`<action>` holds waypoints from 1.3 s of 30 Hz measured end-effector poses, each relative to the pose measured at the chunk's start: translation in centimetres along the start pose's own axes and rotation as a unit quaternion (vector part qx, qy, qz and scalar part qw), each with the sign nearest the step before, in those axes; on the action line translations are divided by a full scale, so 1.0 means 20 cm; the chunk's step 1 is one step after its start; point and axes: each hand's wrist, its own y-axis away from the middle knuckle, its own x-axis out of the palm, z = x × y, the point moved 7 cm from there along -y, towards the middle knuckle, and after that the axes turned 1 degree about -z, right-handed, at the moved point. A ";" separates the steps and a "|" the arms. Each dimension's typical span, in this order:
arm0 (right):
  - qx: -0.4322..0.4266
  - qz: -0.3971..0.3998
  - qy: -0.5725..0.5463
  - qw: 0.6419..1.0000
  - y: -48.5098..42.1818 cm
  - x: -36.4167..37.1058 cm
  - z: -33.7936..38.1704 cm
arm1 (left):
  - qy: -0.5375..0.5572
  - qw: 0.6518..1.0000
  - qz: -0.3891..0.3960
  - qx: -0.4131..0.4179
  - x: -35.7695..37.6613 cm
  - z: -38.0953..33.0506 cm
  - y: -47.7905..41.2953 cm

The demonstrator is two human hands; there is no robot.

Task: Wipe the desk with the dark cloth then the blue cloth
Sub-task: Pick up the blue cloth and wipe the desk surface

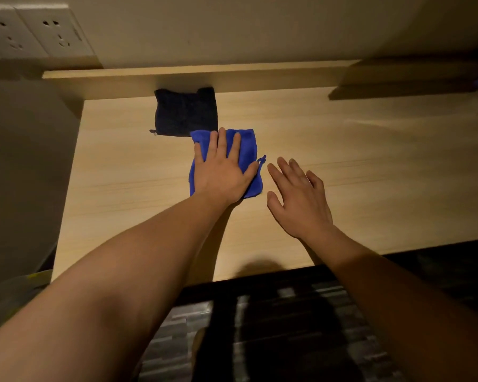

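Blue cloth [247, 150] flat on the tabletop [370, 166], my left hand [221, 172] pressed palm-down on it, fingers spread. No pinch, no fist: an open grip that holds the cloth by pressure alone. Right hand [298, 199] just beside the cloth's right edge, also open, fingers splayed, holding nothing. Cannot tell if it rests on the wood or hovers above it.

Dark cloth [185, 111] lies farther back, against the low rear ledge [232, 78], folded roughly square. Its near right corner meets the far left corner of the blue cloth; touching or slightly overlapped, hard to say in this dim light. No hand on it.

Judgement on progress: dark cloth set aside and blue cloth under my palm suggests the first pass is finished and the second is under way. How much of the surface the blue cloth has covered does not show; the wood gives no wet streaks or marks to read. Wide bare stretch to the right probably remains.

Wall sockets [33, 31] upper left, well apart from the work.
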 end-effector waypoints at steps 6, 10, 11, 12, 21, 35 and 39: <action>-0.001 0.005 -0.010 1.000 0.01 -0.01 0.00 | 0.002 1.000 -0.004 0.004 0.01 -0.01 0.11; -0.002 0.008 -0.046 0.999 0.01 -0.02 -0.01 | 0.003 1.000 0.001 0.004 0.03 -0.02 0.21; 0.000 0.007 -0.057 0.998 0.01 -0.03 -0.01 | 0.001 1.000 0.001 0.006 0.04 -0.02 0.24; 0.002 0.006 -0.065 0.998 0.01 -0.04 -0.03 | 0.001 1.000 0.000 0.009 0.04 -0.03 0.27; 0.025 0.020 0.012 0.999 0.10 -0.12 -0.35 | 0.014 1.000 -0.004 0.026 0.08 -0.11 0.64; 0.030 0.007 0.013 0.999 0.16 -0.10 -0.40 | 0.057 0.998 -0.031 0.017 0.12 -0.21 0.99; 0.029 0.011 0.010 0.999 0.16 -0.10 -0.40 | 0.125 0.992 -0.006 0.008 0.09 -0.26 1.13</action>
